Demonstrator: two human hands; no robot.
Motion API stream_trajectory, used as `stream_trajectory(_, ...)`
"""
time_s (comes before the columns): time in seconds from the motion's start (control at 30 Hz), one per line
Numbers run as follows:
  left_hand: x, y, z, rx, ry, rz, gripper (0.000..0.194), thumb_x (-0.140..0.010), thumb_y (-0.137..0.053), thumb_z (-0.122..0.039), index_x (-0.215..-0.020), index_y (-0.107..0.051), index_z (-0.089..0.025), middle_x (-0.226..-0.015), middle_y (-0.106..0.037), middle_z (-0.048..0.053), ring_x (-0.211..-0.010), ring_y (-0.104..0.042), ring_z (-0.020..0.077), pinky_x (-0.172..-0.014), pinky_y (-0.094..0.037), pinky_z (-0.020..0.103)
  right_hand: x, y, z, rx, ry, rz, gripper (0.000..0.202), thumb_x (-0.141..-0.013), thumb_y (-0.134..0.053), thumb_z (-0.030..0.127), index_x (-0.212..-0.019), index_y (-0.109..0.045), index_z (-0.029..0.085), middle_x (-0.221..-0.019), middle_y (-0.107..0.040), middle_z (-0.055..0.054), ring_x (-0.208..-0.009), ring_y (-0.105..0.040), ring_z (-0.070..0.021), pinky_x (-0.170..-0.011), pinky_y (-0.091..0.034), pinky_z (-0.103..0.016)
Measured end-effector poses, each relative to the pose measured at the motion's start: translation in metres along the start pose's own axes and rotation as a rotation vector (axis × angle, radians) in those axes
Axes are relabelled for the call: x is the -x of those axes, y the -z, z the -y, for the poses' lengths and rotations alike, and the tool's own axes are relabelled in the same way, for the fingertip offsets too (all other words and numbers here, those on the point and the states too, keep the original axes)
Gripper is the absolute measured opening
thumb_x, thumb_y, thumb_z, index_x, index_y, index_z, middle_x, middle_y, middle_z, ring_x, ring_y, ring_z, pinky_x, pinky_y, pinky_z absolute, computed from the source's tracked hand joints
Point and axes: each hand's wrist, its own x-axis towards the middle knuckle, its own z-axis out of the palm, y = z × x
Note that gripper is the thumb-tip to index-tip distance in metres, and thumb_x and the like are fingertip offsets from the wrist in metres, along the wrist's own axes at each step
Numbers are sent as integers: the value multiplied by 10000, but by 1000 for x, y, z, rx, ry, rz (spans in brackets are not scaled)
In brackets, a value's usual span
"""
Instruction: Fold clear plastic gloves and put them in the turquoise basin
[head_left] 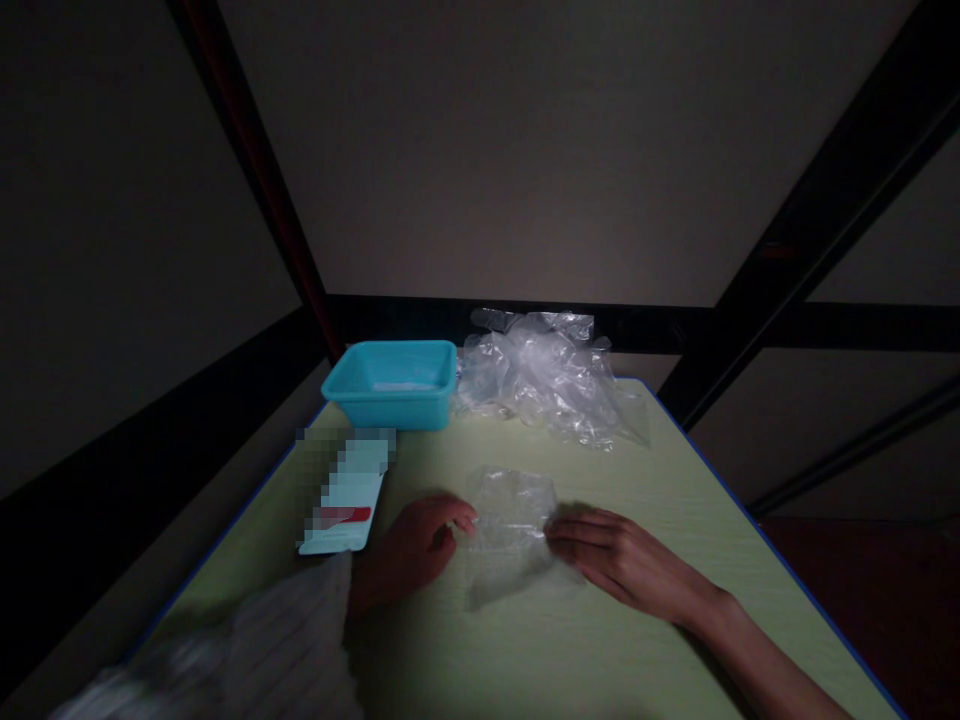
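A clear plastic sheet or bag (514, 520) lies on the pale green table between my hands. My left hand (424, 545) is at its left edge, thumb and fingers curved with a gap between them. On the right edge rests my right hand (600, 550), its fingers stretched out and lying low over the plastic. Whether the plastic is folded or in layers is hard to tell in the dim light.
At the back left of the table (675, 510) stands a turquoise basin (397, 408). Beside it is a heap of crumpled clear plastic (551, 375). A pale packet with a red mark (352, 495), partly pixelated, lies left of my left hand.
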Motion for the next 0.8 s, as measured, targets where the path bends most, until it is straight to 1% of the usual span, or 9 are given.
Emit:
stream_trajectory(0.13, -2, -1, 3, 15, 16, 3, 317, -627, -386, 2, -781, -602, -172, -809, -693, 20, -788, -643, 168, -757, -495, 296, 0, 2, -1, -28, -2, -12, 327, -962, -325, 209, -1155, -586, 163, -1108, -667, -90, -1070, -583, -197, -913, -495, -390)
stream_trajectory(0.23, -2, -1, 3, 18, 25, 7, 298, -638, -388, -6, -767, -599, -172, -803, -697, 22, -793, -647, 171, -761, -493, 297, -1, 5, 0, -57, -41, -3, 355, -972, -287, 234, -1139, -590, 153, -1076, -676, -98, -1021, -606, -195, -886, -503, -385)
stream_trajectory(0.33, -2, 0, 2, 24, 13, 10, 308, -649, -390, -10, -801, -611, -163, -793, -699, 28, -777, -646, 172, -764, -490, 306, -1, 8, 1, -76, -73, 10, 395, -976, -249, 261, -1093, -606, 136, -1001, -689, -108, -933, -628, -198, -846, -510, -382)
stream_trajectory(0.43, -1, 0, 2, 38, -4, 26, 326, -656, -394, -6, -838, -622, -151, -782, -699, 32, -770, -644, 171, -769, -484, 309, 0, 9, 1, -95, -83, 0, 412, -977, -235, 284, -1054, -615, 146, -939, -689, -106, -873, -627, -198, -815, -502, -378)
stream_trajectory(0.53, -2, -1, 1, 58, 15, 42, 322, -657, -404, -5, -840, -624, -151, -768, -698, 27, -764, -644, 169, -768, -479, 302, 2, 9, 1, -149, -96, -5, 439, -979, -214, 322, -1019, -615, 148, -896, -676, -112, -838, -617, -205, -773, -491, -375)
stream_trajectory(0.6, -2, -2, 1, 71, 48, 51, 323, -661, -409, -6, -851, -624, -157, -757, -699, 18, -758, -644, 168, -768, -477, 297, 3, 10, 2, -199, -122, -3, 460, -978, -205, 355, -961, -620, 157, -855, -664, -105, -815, -609, -207, -743, -485, -364)
stream_trajectory(0.7, -3, -2, 1, 112, 82, 50, 322, -661, -410, -6, -848, -623, -159, -746, -698, 14, -738, -644, 167, -742, -480, 284, 2, 10, 4, -274, -206, -12, 475, -971, -217, 404, -837, -608, 170, -780, -639, -80, -758, -599, -197, -684, -476, -324)
stream_trajectory(0.8, -5, -3, 0, 169, 103, 32, 289, -664, -411, -7, -805, -615, -156, -750, -689, 18, -712, -639, 159, -698, -482, 261, 0, 9, 4, -372, -319, -66, 462, -956, -264, 447, -714, -550, 177, -654, -575, -29, -605, -553, -157, -562, -439, -265)
